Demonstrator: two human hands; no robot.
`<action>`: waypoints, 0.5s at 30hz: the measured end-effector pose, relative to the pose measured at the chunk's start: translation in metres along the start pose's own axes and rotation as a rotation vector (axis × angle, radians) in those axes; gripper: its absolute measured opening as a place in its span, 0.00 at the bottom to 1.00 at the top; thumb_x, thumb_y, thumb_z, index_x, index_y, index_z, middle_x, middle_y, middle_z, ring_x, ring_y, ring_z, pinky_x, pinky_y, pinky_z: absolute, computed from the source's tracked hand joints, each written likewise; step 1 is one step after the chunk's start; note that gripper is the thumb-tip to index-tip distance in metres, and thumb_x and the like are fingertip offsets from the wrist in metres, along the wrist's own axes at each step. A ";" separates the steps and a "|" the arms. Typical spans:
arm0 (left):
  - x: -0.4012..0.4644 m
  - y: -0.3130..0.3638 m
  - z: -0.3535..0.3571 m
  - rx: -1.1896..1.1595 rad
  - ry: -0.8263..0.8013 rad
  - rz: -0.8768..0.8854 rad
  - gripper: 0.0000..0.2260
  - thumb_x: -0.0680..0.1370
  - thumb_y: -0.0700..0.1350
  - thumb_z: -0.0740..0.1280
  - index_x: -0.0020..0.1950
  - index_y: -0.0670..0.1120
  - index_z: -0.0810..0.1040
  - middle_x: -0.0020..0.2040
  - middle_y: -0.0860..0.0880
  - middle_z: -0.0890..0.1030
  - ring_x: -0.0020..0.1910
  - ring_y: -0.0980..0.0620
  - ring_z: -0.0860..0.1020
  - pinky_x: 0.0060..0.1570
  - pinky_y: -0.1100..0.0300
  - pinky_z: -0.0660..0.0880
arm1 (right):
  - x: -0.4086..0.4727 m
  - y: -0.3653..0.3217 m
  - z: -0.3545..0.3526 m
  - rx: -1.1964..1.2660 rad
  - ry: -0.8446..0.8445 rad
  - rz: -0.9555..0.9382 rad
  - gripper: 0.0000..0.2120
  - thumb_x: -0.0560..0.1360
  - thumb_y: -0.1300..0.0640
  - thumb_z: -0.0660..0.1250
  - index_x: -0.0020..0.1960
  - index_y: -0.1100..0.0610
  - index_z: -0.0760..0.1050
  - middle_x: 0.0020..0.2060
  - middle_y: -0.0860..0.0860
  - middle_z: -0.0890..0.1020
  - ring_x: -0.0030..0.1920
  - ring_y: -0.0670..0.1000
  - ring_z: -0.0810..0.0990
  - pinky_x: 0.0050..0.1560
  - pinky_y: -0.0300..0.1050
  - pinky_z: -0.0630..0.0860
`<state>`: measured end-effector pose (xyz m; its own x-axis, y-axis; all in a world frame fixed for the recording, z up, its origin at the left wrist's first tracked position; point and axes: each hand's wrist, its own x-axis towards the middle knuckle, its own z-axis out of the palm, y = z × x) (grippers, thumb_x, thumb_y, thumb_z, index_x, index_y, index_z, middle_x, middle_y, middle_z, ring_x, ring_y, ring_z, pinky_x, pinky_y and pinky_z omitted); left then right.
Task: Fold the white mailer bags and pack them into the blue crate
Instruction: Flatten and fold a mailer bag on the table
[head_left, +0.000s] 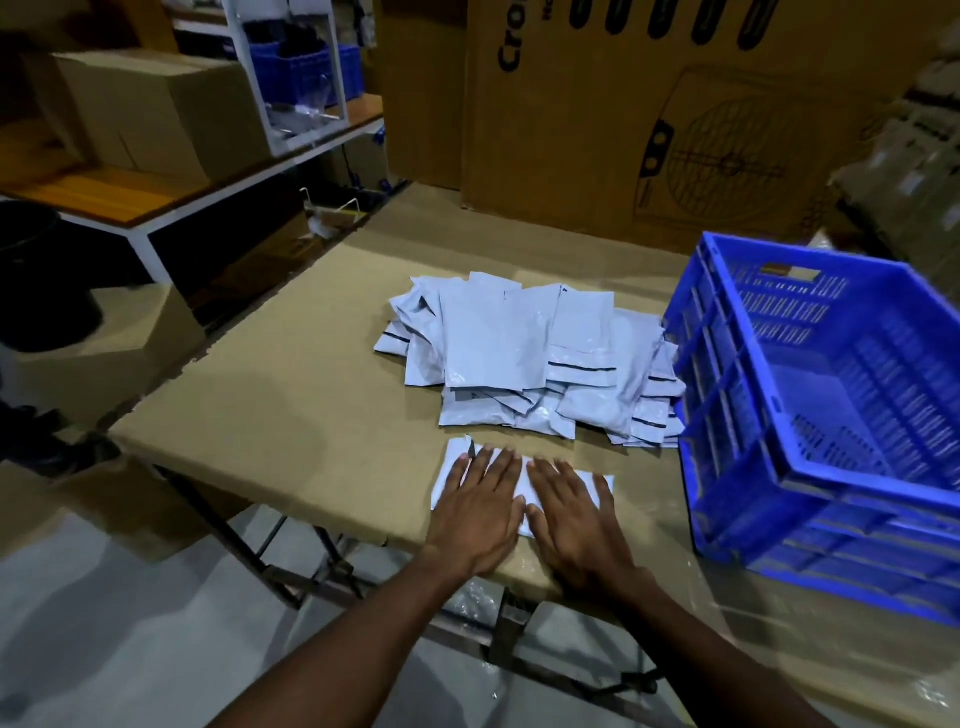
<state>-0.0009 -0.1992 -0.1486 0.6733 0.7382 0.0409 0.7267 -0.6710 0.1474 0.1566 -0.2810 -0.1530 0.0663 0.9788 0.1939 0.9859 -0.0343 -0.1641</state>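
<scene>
Both hands lie flat with straight fingers, left hand and right hand side by side, pressing a smooth white plastic bag onto the cardboard-covered desk. Beyond them sits a loose pile of bags, touching the ribbed, slotted blue crate on its right.

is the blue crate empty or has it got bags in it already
Empty, as far as shows: the blue crate stands on the table with only bare blue floor and walls visible inside; its near corner is hidden behind the wall.
</scene>
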 end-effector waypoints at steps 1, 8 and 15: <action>0.000 0.000 0.000 0.002 -0.004 0.004 0.33 0.80 0.58 0.37 0.82 0.48 0.56 0.82 0.50 0.56 0.82 0.48 0.51 0.79 0.47 0.44 | 0.000 0.000 0.001 0.003 -0.007 0.012 0.25 0.82 0.45 0.51 0.77 0.52 0.64 0.76 0.47 0.67 0.76 0.50 0.63 0.72 0.61 0.59; 0.000 0.001 0.001 -0.011 -0.008 -0.004 0.32 0.80 0.58 0.38 0.82 0.48 0.57 0.82 0.50 0.57 0.82 0.48 0.51 0.79 0.46 0.46 | 0.001 -0.002 0.003 -0.012 -0.051 0.048 0.26 0.82 0.44 0.49 0.78 0.49 0.63 0.76 0.45 0.65 0.77 0.49 0.60 0.73 0.60 0.56; 0.000 0.001 -0.004 -0.011 -0.058 0.009 0.36 0.77 0.59 0.33 0.83 0.50 0.52 0.83 0.51 0.51 0.82 0.44 0.45 0.79 0.45 0.43 | 0.003 -0.003 -0.002 -0.004 -0.117 0.070 0.27 0.81 0.41 0.45 0.79 0.45 0.58 0.78 0.40 0.60 0.78 0.47 0.55 0.73 0.67 0.53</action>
<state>-0.0010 -0.1999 -0.1445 0.6866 0.7269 -0.0150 0.7195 -0.6763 0.1582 0.1541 -0.2778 -0.1503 0.1172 0.9908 0.0680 0.9800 -0.1043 -0.1695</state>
